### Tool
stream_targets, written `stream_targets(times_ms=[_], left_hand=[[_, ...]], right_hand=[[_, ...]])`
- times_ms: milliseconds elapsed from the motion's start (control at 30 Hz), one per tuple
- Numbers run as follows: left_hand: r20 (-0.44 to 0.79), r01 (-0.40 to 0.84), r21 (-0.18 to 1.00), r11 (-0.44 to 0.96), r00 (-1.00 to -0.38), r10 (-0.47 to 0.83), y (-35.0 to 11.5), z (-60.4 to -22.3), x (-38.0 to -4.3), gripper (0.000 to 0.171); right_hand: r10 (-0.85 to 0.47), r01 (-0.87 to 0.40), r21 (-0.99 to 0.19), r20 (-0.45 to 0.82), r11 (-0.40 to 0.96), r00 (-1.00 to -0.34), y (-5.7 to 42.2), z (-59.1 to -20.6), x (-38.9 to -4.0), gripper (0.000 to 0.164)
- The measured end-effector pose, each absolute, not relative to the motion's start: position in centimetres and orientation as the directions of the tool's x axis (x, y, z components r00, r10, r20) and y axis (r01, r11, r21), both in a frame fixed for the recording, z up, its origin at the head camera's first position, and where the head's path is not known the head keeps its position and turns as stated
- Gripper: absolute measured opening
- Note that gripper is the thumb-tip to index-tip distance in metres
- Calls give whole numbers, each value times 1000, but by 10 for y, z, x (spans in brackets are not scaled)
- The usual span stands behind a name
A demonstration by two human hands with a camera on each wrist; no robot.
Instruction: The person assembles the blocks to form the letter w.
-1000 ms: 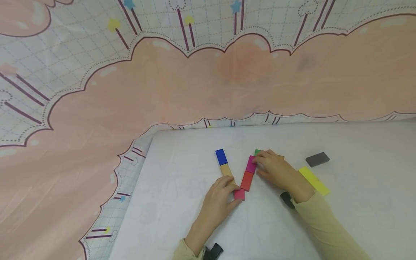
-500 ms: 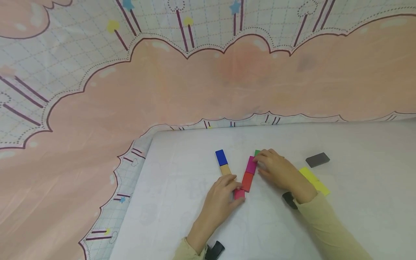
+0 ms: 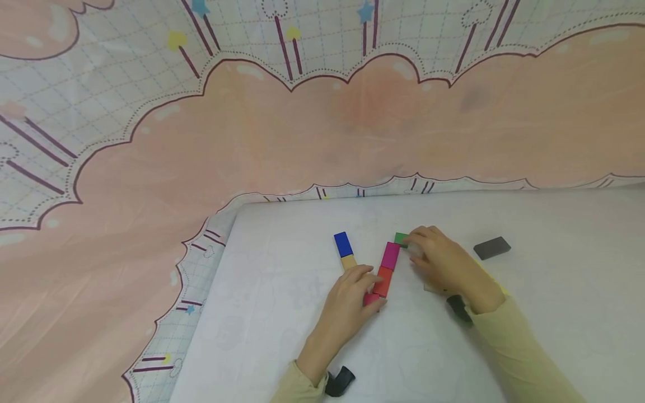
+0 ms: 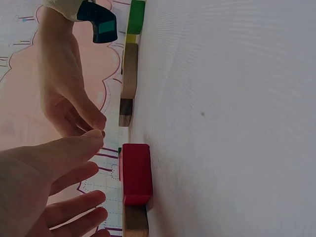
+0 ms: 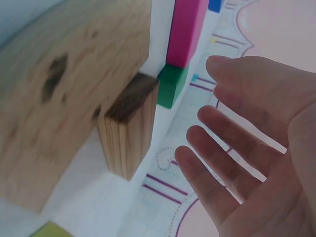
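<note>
The green block (image 3: pixel 401 239) is lying at the far end of a slanting row of blocks on the white table (image 3: pixel 282 252). In the head view, my right hand (image 3: pixel 445 263) is hovering over its right end, fingers loosely bent and holding nothing; I cannot tell whether a fingertip is touching it. Nearer, the magenta block (image 3: pixel 390 256) and the red block (image 3: pixel 383 281) are continuing the row toward the pink block (image 3: pixel 372 300). My left hand (image 3: pixel 342 308) is reaching over that near end, partly covering the pink one. To the left, the blue block (image 3: pixel 343 244) is lying beyond a tan block (image 3: pixel 349 262). The dark grey block (image 3: pixel 492 248) is resting well apart on the right.

In the left wrist view, my left fingers are spreading loosely, with nothing between them. A deep-red block (image 4: pixel 136 175) is showing just beside a wooden block (image 4: pixel 136 219).

In the right wrist view, my right fingers are extending, parted and gripping nothing. The green block is meeting the magenta one, while a knotted wooden block (image 5: pixel 79 84) and a dark-ended wooden block (image 5: pixel 131 128) are sitting nearer the camera.
</note>
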State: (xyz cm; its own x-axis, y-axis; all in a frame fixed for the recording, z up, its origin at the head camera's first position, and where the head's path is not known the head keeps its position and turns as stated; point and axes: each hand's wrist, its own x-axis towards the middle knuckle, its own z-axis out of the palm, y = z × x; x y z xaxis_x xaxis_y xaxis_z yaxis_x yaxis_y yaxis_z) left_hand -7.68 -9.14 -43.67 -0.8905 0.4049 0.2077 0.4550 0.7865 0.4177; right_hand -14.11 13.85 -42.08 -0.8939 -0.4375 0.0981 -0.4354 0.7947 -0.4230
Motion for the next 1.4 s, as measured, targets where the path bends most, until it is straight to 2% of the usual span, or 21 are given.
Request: stream_targets(times_ms=[1133,1400], left_hand=[[153,465,356,811,-885,440,-91,-446,-78,41],[153,463,374,804,-885,439,-91,-447,-78,40]], right_hand=[[-326,-292,-406,-15,866,-945,160,-428,-141,47],[-319,-277,-422,-31,863,-947,161,-428,-142,49]])
